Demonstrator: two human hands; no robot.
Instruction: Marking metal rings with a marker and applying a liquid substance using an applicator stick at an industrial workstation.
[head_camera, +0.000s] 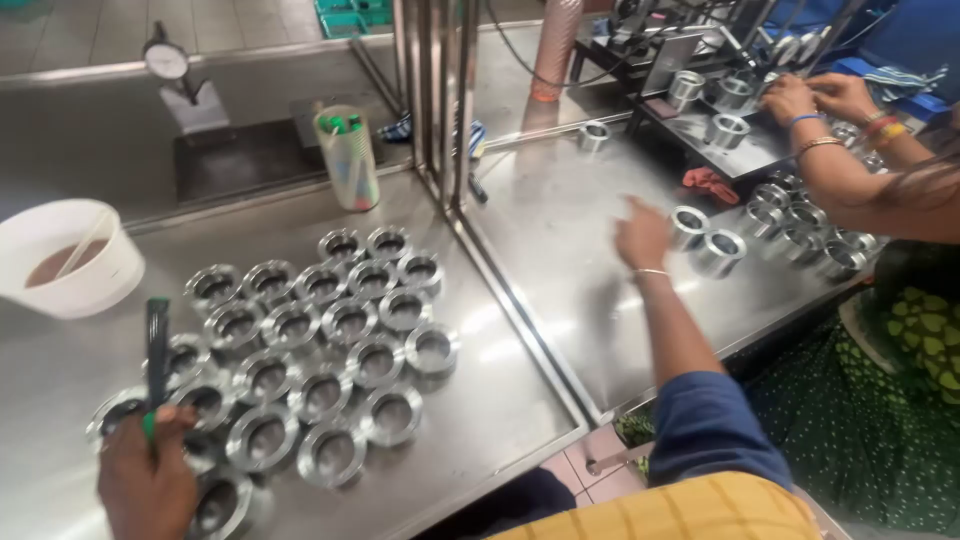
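My left hand (145, 485) is at the bottom left, shut on a dark brush handle (157, 345) that points up over a cluster of several shiny metal rings (320, 345) on the steel table (500, 400). My right hand (640, 235), with a thin bracelet on the wrist, reaches out to the right. Its fingers are apart and it holds nothing. It is right beside two metal rings (705, 240) on the neighbouring steel table (560, 250).
A white bowl (70, 260) of brownish liquid with a stick in it stands at the left. A cup of pens (348, 158) and a dial gauge (166, 62) stand at the back. A co-worker's hands (815, 98) handle rings at the far right, by more rings (800, 225).
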